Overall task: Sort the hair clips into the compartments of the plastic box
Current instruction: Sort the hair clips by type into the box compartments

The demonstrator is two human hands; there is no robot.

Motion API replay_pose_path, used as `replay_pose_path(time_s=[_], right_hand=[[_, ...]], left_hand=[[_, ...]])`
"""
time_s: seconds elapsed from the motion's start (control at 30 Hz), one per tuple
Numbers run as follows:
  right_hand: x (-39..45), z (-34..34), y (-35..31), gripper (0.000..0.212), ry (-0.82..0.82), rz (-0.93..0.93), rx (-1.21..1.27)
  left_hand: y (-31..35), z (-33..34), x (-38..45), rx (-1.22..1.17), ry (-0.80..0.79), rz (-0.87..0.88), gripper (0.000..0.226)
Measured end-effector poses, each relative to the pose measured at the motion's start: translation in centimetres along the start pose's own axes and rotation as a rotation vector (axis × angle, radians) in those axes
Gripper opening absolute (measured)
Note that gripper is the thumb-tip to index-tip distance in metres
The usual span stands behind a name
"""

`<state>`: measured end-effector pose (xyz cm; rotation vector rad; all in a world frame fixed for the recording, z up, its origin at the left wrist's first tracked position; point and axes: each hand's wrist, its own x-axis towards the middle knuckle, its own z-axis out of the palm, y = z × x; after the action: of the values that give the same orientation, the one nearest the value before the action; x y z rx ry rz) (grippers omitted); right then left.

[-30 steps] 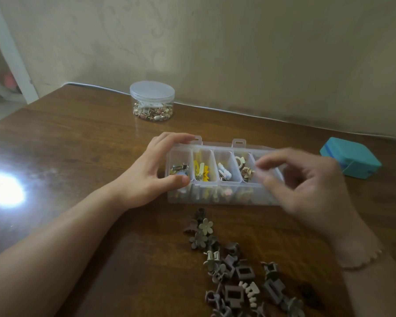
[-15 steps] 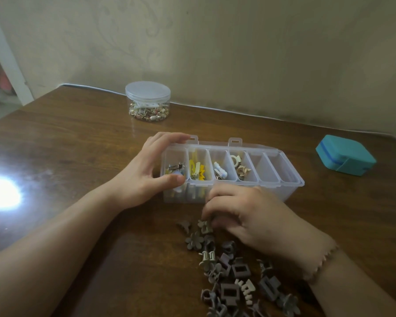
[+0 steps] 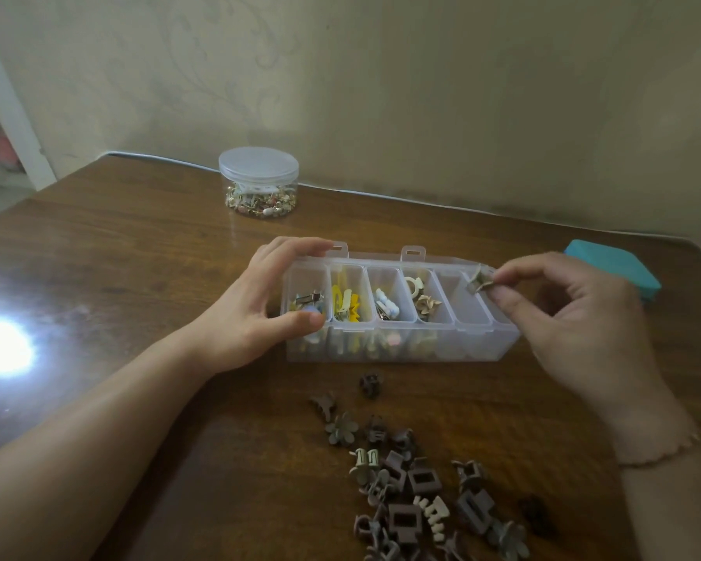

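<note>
Hair clip (image 3: 478, 283), small and grey-brown, is pinched in the right hand (image 3: 575, 317) right of centre frame, just above the rightmost compartment of the plastic box (image 3: 401, 350). The left hand (image 3: 256, 313) grips the box's left end on the worktop (image 3: 138, 257); loose clips (image 3: 413, 487) lie lower centre.
</note>
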<state>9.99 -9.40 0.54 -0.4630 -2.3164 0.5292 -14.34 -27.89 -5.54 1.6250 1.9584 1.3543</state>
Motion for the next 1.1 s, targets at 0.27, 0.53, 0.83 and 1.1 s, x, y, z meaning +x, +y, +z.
replay_pose_path(time_s=[0.27,0.53,0.83,1.1], right_hand=[[-0.9,1.6,-2.0,0.016,-0.250,-0.273,0.049],[-1.2,4.7,-2.3,0.029,-0.607,-0.409,-0.206],[-0.5,0.8,-0.1,0.036,-0.050,0.050,-0.191],[-1.9,4.5,-6.0,0.044,-0.517,-0.364,-0.065]], left_hand=[[-0.1,0.1,0.0,0.012,-0.006,-0.002,0.073],[-0.1,0.1,0.0,0.022,0.003,0.002,0.074],[0.0,0.0,0.0,0.011,-0.004,0.001,0.074],[-0.1,0.1,0.0,0.019,0.004,0.012,0.070]])
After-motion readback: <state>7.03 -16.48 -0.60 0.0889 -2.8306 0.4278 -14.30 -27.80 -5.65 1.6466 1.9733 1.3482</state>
